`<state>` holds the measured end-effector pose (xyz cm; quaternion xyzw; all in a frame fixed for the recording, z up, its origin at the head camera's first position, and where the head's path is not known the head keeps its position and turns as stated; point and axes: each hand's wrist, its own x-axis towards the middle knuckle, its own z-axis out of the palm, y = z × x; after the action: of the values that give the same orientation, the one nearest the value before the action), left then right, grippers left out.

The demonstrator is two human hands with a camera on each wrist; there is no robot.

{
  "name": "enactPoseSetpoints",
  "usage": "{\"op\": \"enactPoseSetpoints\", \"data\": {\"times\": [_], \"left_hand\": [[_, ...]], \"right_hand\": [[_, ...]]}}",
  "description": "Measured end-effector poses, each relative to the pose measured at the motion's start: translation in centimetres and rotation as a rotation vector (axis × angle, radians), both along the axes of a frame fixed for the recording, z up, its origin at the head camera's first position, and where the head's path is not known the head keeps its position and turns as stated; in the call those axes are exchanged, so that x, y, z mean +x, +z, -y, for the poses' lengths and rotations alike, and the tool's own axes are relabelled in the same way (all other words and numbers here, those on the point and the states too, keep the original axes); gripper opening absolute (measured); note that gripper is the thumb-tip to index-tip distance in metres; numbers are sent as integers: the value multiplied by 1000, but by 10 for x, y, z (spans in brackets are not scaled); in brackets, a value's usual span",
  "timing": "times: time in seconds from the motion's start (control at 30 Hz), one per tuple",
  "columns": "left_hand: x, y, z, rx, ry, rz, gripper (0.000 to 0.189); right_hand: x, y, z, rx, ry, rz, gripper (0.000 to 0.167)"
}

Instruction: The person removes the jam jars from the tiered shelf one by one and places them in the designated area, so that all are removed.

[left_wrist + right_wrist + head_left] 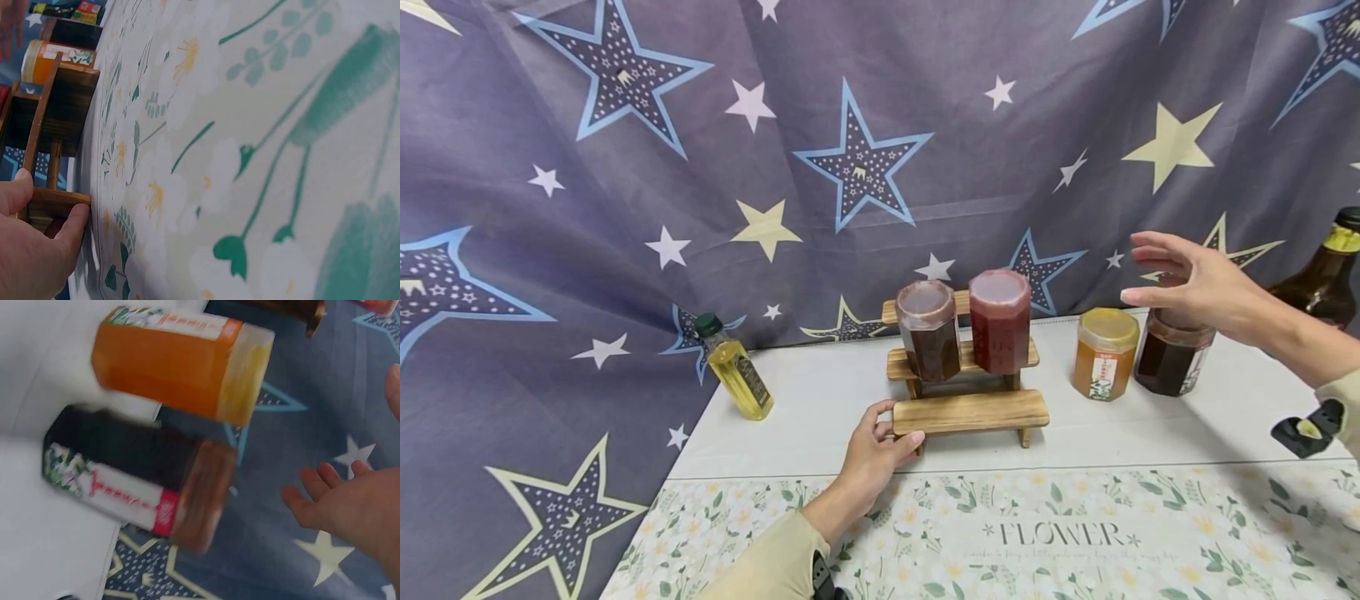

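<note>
A stepped wooden rack (970,412) stands on the white table covering. My left hand (874,454) grips the left end of its lowest step, thumb at the front edge; the left wrist view shows fingers around that wooden end (59,197). On the upper steps sit a jar of dark brown contents (932,346) and a jar of red contents (1000,329). Above a dark jar (1165,362) at the right, my right hand (1206,283) hovers with fingers spread and nothing held. Beside that jar stands a jar of orange contents (1103,354) with a yellow lid (250,372).
A small oil bottle (741,375) with a green cap stands at the left of the table. At the far right is a brown glass bottle (1318,279), partly behind my right forearm. A star-patterned curtain (865,250) hangs behind; a flowered cloth (1060,517) covers the front.
</note>
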<state>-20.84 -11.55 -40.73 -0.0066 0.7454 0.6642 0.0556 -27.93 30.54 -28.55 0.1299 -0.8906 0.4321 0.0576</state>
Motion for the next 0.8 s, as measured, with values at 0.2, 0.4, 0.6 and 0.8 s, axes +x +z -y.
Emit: {"op": "enactPoseSetpoints", "data": {"times": [0.2, 0.4, 0.6, 0.8], "left_hand": [[-1, 0, 0, 4, 0, 2, 73], [-1, -1, 1, 2, -9, 1, 74], [-3, 0, -3, 13, 1, -9, 73], [-5, -1, -6, 8, 12, -1, 72]], "right_hand": [[2, 8, 20, 1, 38, -13, 82], [4, 11, 40, -57, 124, 13, 83], [-3, 21, 63, -57, 218, 36, 83], [-12, 26, 84, -58, 280, 34, 87]]}}
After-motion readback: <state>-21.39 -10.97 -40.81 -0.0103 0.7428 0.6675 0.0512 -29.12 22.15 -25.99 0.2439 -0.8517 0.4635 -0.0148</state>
